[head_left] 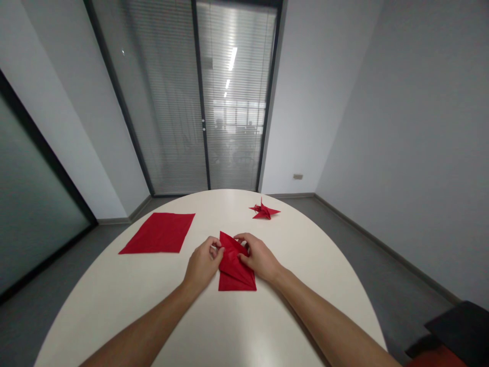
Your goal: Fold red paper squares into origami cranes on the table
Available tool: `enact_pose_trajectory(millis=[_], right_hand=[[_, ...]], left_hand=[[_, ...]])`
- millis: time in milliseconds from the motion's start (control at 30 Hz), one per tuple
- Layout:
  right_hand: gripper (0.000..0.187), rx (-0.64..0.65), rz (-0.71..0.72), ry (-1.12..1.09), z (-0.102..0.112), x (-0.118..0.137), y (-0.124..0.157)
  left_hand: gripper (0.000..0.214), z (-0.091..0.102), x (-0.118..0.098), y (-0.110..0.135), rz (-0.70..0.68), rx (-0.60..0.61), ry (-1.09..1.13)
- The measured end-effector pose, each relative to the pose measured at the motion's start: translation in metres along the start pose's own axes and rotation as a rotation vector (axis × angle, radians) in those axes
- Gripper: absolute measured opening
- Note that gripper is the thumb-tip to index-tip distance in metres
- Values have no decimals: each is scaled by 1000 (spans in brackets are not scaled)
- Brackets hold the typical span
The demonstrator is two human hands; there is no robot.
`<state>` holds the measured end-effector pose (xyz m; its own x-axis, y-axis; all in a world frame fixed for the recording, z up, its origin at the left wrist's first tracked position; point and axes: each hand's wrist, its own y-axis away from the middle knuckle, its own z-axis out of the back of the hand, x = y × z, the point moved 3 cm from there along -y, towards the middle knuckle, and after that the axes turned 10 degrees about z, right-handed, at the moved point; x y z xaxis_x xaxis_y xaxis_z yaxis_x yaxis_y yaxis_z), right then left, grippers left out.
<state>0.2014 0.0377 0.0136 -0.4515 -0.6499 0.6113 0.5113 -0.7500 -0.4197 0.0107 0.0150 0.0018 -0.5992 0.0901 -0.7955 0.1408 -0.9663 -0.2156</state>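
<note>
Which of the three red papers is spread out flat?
The sheet left of the left hand; the piece between it and the right hand is folded, the farthest a spiky figure.

Folded sheet (231, 261) matt, creased, seemingly paper; tabletop (263, 326) smooth, faintly glossy; wall (313, 76) matt.

Bare throughout: left hand (202, 265), right hand (263, 257), left forearm (153, 323), right forearm (324, 316). Slim build, plain and smooth at this range. Taper to narrow wrists (280, 276), broaden again higher up. Slender fingers (247, 237), rounded thumbs (246, 260). Fine detail: too small to make out.
</note>
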Motion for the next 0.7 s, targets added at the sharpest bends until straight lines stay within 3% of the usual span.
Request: enact_pose_trajectory(millis=[300,500,700], right_hand=[[40,-44,-99,-42,2,17,-1],[75,29,-78,0,-3,22,4],[68,65,-53,38,-8,21,4]], left_hand=[[3,-1,2,0,-41,-17,-18],[6,0,2,0,-10,-48,-175],[5,2,0,0,-18,-81,-276]])
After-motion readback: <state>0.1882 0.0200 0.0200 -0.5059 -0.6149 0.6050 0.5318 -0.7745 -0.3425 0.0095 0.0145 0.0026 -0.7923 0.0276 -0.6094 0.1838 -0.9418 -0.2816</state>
